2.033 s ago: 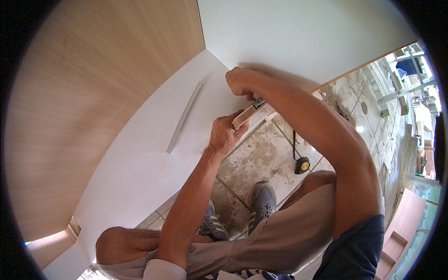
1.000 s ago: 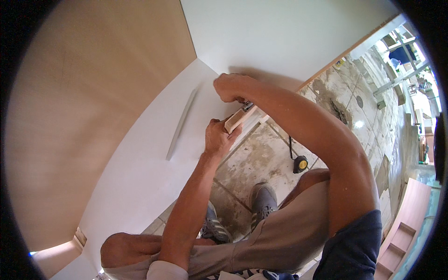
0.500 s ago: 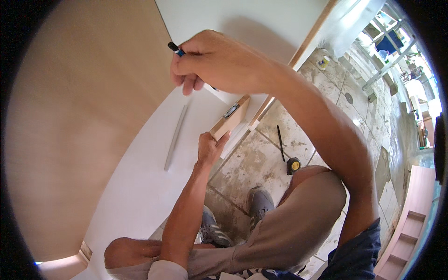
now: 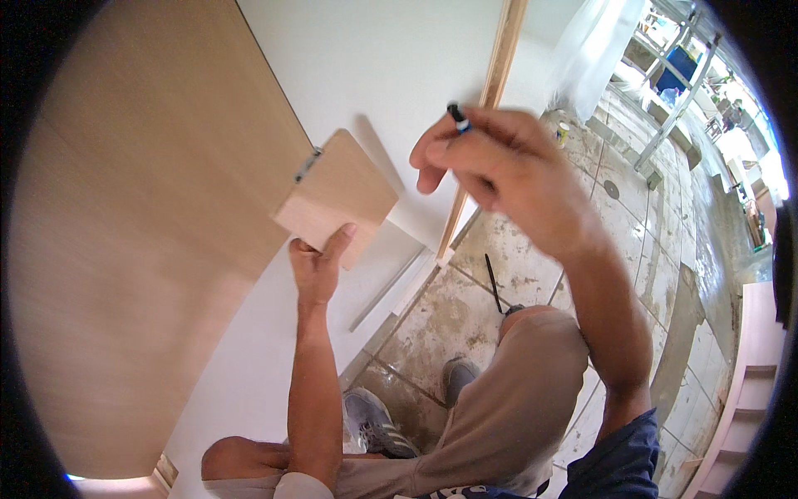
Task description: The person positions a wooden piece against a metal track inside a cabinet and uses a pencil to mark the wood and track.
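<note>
Probably light, stiff and best held by its edges, the board before the white panel is pinched low by the left hand, the right hand half-curled round a pen-like tool.

We see pale tan on the wooden block, and a warmer tan with fine streaks on the panel. To us the board looks white, the strip grey, and the pen black with white and blue bands. We note grey-brown shorts, a navy sleeve, a grey shoe with pale stripes, and off-white tiles blotched brown
</note>
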A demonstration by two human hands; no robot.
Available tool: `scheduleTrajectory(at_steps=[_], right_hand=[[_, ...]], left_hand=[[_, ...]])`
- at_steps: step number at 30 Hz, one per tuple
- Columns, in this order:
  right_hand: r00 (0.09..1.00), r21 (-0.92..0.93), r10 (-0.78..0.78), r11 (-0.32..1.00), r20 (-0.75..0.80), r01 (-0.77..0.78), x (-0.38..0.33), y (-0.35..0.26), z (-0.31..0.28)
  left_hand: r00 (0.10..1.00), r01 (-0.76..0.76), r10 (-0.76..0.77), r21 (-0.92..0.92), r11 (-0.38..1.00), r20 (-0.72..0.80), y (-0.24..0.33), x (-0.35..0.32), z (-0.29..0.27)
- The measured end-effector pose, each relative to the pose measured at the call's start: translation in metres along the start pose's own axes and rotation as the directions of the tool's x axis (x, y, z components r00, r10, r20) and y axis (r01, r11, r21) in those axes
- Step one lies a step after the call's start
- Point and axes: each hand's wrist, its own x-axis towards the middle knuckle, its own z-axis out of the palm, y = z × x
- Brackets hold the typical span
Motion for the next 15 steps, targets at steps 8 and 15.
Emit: scheduleTrajectory(at_steps=[8, 15], right_hand=[[0.9, 0.56, 0.433, 0.735, 0.05, -0.384, -0.005, 0.031, 0.038], [1.0, 0.86, 0.017, 0.509, 0.002, -0.01, 0.033, 0.006, 0.074]], left_hand=[[0.945, -0.121, 0.012, -0.312, 0.942, -0.328, 0.132, 0.015, 0.029], [0.939, -0.315, 0.283, -0.155, 0.937, -0.196, 0.188, 0.04, 0.022]])
